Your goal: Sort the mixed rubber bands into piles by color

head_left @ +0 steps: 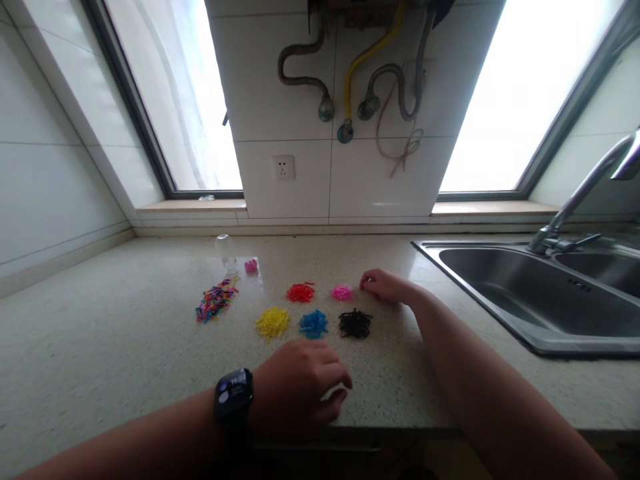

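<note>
My right hand (384, 285) rests on the counter just right of a small pink pile (342, 292) of what look like little rubber bands. Its fingers are bent together, and whatever is between them is too small to make out. Closer to the counter's front edge, my left hand (306, 381) hovers with fingers loosely curled and thumb apart, holding nothing I can see. Beyond it lie a yellow pile (273, 323), a blue pile (313, 324) and a black pile (355, 323). A red pile (301, 292) sits behind these. Farther left is a mixed-colour pile (216, 301).
A clear upturned container (227, 255) stands behind the mixed pile, beside a pink object (251, 267). On the right, a steel sink (480, 313) with a faucet (575, 193) is set into the speckled counter (125, 347). Pipes hang on the tiled wall behind.
</note>
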Available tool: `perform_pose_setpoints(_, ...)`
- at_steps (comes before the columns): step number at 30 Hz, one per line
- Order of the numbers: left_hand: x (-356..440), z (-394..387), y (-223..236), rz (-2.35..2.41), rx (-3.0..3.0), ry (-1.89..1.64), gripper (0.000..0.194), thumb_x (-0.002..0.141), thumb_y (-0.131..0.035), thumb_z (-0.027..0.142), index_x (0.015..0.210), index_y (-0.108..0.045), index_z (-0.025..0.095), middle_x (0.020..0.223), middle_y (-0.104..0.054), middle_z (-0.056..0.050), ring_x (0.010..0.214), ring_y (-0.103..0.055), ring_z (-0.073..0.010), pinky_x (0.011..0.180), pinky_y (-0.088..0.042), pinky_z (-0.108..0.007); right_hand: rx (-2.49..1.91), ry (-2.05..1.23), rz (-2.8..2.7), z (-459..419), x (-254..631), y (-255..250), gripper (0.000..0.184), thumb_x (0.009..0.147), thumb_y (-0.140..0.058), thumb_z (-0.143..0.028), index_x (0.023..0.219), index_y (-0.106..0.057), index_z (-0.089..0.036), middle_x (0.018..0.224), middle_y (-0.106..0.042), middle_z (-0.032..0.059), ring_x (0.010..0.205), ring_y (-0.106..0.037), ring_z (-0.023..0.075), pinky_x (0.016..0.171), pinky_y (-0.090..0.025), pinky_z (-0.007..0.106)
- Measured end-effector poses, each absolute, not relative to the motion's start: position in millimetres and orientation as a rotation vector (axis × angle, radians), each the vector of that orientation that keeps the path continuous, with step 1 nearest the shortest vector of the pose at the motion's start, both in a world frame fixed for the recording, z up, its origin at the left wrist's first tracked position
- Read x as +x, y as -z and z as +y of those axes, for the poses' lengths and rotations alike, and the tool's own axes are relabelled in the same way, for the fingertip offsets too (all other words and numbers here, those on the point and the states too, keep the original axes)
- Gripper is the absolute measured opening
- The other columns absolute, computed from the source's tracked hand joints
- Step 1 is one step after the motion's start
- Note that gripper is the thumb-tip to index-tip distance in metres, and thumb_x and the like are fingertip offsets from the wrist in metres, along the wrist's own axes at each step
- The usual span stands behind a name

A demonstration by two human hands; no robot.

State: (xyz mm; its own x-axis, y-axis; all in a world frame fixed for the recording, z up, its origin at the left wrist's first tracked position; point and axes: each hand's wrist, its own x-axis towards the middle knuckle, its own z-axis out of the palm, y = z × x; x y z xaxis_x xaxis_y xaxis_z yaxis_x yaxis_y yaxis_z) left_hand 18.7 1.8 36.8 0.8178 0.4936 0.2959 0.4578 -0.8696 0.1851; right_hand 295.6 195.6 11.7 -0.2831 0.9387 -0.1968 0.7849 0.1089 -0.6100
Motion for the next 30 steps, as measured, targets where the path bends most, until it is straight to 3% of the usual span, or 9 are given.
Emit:
perform_pose_setpoints(4,8,-16,-10,0.658,3.03,-0.481,0.001,0.087,-0.056,0.022,0.086,-0.057,0.022,0.064,-0.062,0.005,0.054,-0.053,-0.0146,0.049,-0.032,-0.029,-1.763,-0.953,-2.121,194,295,-14,0.02,0.085,-0.051,-0.02,0.097,-0.066,-0.017,0.059,-0.055,-0.0032,0.039,-0.043,0.0066,0.038,-0.029,0.019)
perform_pose_setpoints(6,6,-17,0,0.606,3.094,-0.488,0.006,0.087,-0.055,0.023,0.082,-0.053,0.021,0.058,-0.058,0.005,0.049,-0.049,-0.0145,0.045,-0.029,-0.03,-1.78,-0.957,-2.105,194,296,-13,0.02,0.086,-0.051,-0.021,0.098,-0.067,-0.017,0.059,-0.055,-0.0034,0.039,-0.042,0.0062,0.038,-0.029,0.019)
perform_pose_setpoints(16,-1,-9,2,0.463,3.023,-0.525,0.007,0.09,-0.055,0.026,0.085,-0.052,0.022,0.059,-0.058,0.004,0.051,-0.05,-0.0133,0.045,-0.03,-0.029,-1.815,-0.991,-2.081,189,296,-16,0.022,0.087,-0.05,-0.024,0.101,-0.065,-0.016,0.059,-0.054,-0.0024,0.041,-0.045,0.0078,0.039,-0.03,0.02)
perform_pose_setpoints(22,-2,-8,2,0.406,3.035,-0.513,0.008,0.092,-0.055,0.027,0.087,-0.054,0.021,0.062,-0.062,0.004,0.054,-0.053,-0.014,0.045,-0.034,-0.031,-1.564,-0.942,-2.025,180,286,-28,0.02,0.087,-0.048,-0.021,0.098,-0.063,-0.014,0.067,-0.058,0.0006,0.051,-0.05,0.0098,0.045,-0.039,0.021)
perform_pose_setpoints(30,-2,-7,1,0.375,3.023,-0.497,0.015,0.091,-0.057,0.033,0.083,-0.056,0.021,0.063,-0.064,0.005,0.057,-0.059,-0.0137,0.045,-0.031,-0.031,-1.233,-0.719,-2.336,172,188,-74,0.021,0.087,-0.053,-0.022,0.097,-0.069,-0.012,0.078,-0.07,0.0059,0.064,-0.059,0.0118,0.058,-0.043,0.022)
